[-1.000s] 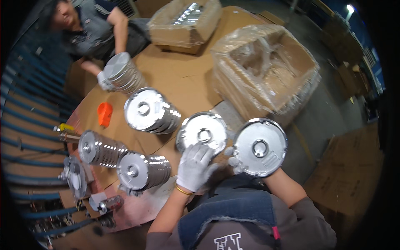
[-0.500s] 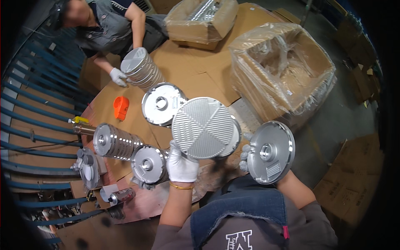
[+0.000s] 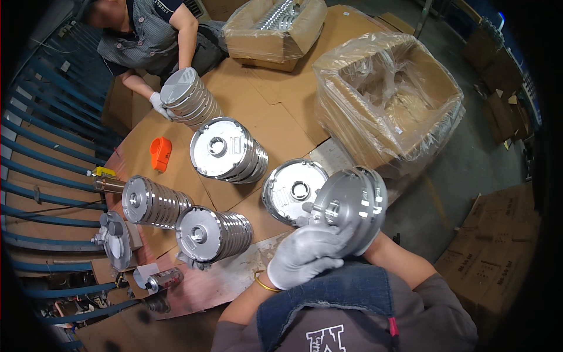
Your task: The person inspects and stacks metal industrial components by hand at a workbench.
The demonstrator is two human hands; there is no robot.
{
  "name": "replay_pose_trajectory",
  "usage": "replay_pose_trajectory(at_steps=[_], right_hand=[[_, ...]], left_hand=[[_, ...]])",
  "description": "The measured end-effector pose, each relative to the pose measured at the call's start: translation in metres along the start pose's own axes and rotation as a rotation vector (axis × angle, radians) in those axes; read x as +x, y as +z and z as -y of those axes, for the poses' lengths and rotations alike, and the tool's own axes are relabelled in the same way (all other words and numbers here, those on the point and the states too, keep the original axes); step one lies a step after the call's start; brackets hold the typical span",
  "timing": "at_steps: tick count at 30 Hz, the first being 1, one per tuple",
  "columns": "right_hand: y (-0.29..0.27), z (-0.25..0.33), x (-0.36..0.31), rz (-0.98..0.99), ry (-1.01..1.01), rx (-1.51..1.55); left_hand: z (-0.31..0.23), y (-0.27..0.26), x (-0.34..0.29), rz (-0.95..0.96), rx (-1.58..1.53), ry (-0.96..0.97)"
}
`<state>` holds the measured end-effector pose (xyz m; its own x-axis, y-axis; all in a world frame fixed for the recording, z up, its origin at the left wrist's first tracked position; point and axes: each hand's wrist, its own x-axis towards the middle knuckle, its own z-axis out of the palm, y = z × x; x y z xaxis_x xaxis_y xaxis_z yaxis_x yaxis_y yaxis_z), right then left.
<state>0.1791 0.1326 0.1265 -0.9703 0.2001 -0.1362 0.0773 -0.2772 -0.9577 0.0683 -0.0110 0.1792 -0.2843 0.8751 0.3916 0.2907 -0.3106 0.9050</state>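
Observation:
Two silvery round metal discs (image 3: 353,205), blurred by motion, are held together on edge in front of my chest. My gloved left hand (image 3: 308,255) grips their lower left side, its fingers against the rim. Most of my right hand is hidden behind the discs; its forearm comes up from the right and a grey fingertip shows at their left edge. Just beyond them a metal disc with a central hub (image 3: 295,190) lies face up on the table. Farther off stands an upright stack of similar discs (image 3: 220,149).
Two stacks of discs (image 3: 217,234) (image 3: 155,200) lie sideways at left. An orange tape-dispenser-like object (image 3: 160,154) and a spray can (image 3: 165,279) are nearby. A plastic-lined carton (image 3: 387,100) stands at right, another carton (image 3: 261,44) behind. A co-worker (image 3: 146,47) holds a disc stack (image 3: 190,97).
My left hand has brought its ridged disc rightward against the one in my right hand. The disc on the table, previously mostly covered, now shows. The view has shifted slightly.

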Motion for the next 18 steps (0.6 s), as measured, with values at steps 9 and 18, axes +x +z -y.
replay_pose_trajectory(at_steps=[9,18], right_hand=[[-0.022,0.014,-0.032,-0.039,0.171,1.373],[-0.017,0.025,-0.040,-0.203,0.126,1.385]], left_hand=[[0.068,-0.013,-0.007,0.151,0.951,-0.002],[0.045,-0.027,-0.016,-0.758,-0.405,-0.373]])
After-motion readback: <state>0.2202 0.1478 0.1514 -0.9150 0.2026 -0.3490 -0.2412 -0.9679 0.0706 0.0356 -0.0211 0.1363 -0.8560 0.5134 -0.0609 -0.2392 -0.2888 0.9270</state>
